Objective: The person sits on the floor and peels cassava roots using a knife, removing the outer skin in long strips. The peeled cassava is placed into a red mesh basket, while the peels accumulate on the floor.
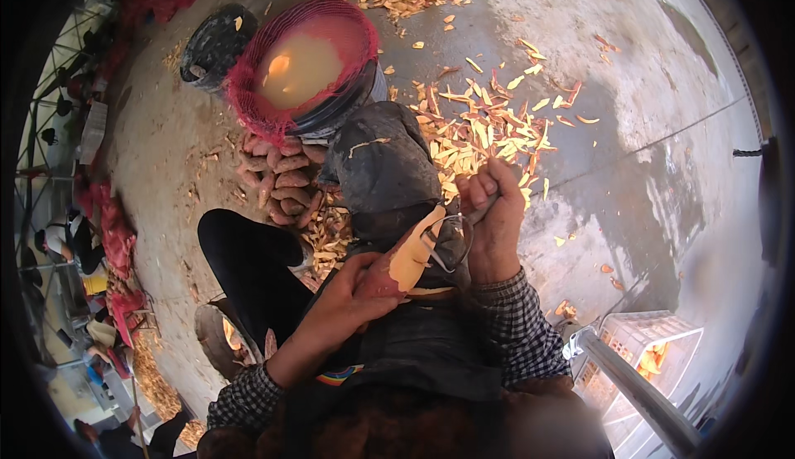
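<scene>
My left hand (348, 300) grips the lower end of a sweet potato (407, 260), which points up and to the right above my lap. Its upper face is bare pale orange flesh, while reddish skin stays on the left side and the lower end. In my right hand (495, 220) is the handle of a metal peeler (444, 248), its wire-like frame against the peeled right side of the sweet potato. A strip of peel (431, 293) lies on the dark apron (422, 335) just below. The worn dark cover on my knee (379, 154) carries another thin scrap.
A tub lined with red mesh (248, 108) holds cloudy water with a peeled piece in it. Beside it stand a black bucket (217, 42) and unpeeled sweet potatoes (290, 179). Peelings (484, 123) litter the concrete. A metal pole (640, 384) crosses before a plastic crate (658, 328). People work far left.
</scene>
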`<state>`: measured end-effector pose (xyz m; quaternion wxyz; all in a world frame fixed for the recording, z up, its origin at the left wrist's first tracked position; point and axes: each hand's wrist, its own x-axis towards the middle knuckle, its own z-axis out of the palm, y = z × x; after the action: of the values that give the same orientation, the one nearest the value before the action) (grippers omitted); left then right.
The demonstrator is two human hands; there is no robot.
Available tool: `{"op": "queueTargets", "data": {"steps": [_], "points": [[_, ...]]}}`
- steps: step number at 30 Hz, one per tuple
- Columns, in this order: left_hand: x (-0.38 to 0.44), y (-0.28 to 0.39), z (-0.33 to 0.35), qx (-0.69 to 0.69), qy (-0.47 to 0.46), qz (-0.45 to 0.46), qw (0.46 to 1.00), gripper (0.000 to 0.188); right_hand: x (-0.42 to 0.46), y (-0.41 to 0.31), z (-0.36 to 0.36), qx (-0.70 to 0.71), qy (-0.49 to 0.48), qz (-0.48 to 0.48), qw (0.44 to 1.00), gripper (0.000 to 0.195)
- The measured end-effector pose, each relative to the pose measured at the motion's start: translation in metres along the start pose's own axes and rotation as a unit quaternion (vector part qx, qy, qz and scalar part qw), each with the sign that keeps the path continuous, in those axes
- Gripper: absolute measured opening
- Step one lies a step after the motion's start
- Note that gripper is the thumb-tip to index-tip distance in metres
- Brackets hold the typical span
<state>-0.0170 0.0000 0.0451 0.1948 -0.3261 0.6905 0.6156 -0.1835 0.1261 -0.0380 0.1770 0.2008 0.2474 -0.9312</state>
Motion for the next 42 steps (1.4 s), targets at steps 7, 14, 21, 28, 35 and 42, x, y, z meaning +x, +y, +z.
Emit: {"op": "queueTargets", "data": {"steps": [7, 14, 21, 28, 35, 42], "points": [[-0.007, -0.008, 0.008, 0.261, 0.131, 0.112, 0.950, 0.071, 0.009, 0.032, 0.004, -0.155, 0.014, -0.100, 0.983, 0.016], [-0.008, -0.014, 0.009, 0.348, 0.138, 0.159, 0.913, 0.069, -0.013, -0.009, 0.016, -0.125, 0.037, -0.156, 0.979, 0.013], [-0.006, -0.017, 0.011, 0.414, 0.156, 0.213, 0.871, 0.069, 0.062, -0.066, -0.053, -0.050, 0.098, -0.221, 0.969, 0.025], [0.004, -0.010, 0.008, 0.363, 0.131, 0.189, 0.903, 0.070, 0.076, 0.002, -0.081, -0.164, 0.201, -0.174, 0.950, 0.017], [0.017, -0.005, -0.005, -0.117, 0.014, -0.003, 0.993, 0.066, 0.028, -0.024, -0.021, 0.057, 0.065, 0.005, 0.996, 0.027], [0.006, -0.016, -0.002, 0.098, 0.110, 0.086, 0.985, 0.067, 0.000, 0.023, 0.017, -0.188, 0.011, -0.136, 0.973, 0.014]]}}
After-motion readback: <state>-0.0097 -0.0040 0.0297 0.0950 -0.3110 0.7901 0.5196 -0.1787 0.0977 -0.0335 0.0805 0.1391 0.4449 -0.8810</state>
